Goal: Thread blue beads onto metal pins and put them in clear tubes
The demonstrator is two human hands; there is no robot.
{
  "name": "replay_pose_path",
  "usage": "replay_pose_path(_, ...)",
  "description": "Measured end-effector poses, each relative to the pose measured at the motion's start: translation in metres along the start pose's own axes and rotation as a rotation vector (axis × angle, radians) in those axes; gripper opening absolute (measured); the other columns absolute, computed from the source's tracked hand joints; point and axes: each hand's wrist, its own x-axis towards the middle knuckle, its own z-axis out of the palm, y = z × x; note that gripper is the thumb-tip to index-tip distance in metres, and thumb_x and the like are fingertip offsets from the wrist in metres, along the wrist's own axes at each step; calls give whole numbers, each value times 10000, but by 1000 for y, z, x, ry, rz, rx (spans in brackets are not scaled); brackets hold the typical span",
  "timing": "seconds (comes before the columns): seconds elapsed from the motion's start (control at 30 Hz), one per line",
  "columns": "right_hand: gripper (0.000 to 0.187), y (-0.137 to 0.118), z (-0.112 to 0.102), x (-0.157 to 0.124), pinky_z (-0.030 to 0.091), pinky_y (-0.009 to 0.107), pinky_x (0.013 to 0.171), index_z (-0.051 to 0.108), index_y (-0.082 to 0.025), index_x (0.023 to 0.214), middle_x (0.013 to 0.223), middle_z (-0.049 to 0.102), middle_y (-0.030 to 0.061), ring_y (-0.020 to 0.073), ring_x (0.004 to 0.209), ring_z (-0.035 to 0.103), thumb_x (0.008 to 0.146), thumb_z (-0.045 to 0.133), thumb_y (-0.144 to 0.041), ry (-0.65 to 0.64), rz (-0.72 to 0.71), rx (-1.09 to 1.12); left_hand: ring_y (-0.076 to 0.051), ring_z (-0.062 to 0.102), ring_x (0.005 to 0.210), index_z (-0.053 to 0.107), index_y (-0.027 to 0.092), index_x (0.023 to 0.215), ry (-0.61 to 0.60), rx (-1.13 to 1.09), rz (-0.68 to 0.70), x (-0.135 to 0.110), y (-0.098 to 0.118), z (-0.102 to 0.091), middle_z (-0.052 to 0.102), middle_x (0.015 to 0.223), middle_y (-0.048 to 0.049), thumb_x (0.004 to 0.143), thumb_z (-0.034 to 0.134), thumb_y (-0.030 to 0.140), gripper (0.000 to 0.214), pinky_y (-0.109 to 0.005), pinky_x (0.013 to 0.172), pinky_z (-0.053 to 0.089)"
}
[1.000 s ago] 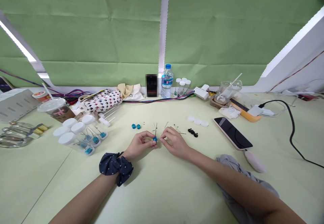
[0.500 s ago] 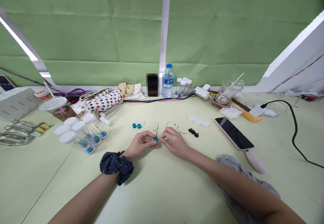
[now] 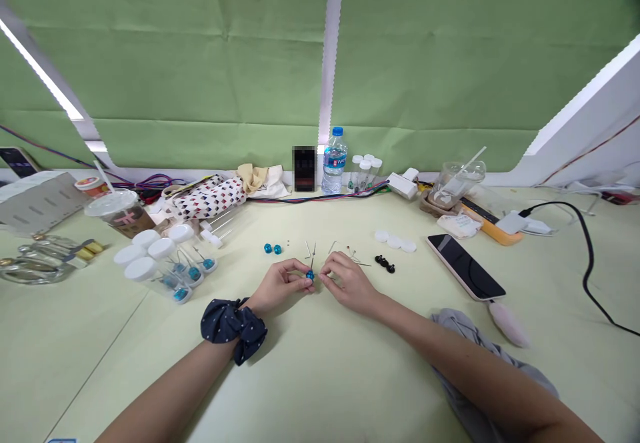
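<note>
Between the thumb and fingers of my left hand (image 3: 280, 284) is a small shiny blue part (image 3: 310, 275), with a thin metal shaft standing upright from it. My right hand (image 3: 353, 285) is just to its right, thumb and fingertips pinched together; anything in that pinch is too small to make out. Beyond my left hand lie two loose blue pieces (image 3: 273, 249) of similar look. Thin bent metal rods like hex keys (image 3: 307, 250) rest on the table behind my hands. Short black parts (image 3: 385, 264) and white round caps (image 3: 395, 241) lie to the right.
White-capped clear tubes (image 3: 163, 249) holding blue parts lie at left, near a drink cup (image 3: 120, 211) and metal pliers-like tools (image 3: 50, 256). A water bottle (image 3: 335, 163) stands at the back. A phone (image 3: 466, 266) and grey cloth (image 3: 493, 369) are at right.
The view has shifted slightly, so everything appears a little further right. My hands keep nearly the same pose, the left still gripping the blue part.
</note>
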Motion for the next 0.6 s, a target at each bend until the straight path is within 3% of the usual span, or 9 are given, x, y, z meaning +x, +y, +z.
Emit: replay_pose_path(0.6,139,1,2,0,392,295,661,516,-191,775,777,514,43,161,746,471,883,432,-213,-15,-6,1,-196,678,717,569,108,870,-7,2,3,0,-3,-2,701,702,-71,702,715,278,280,-339,720,503)
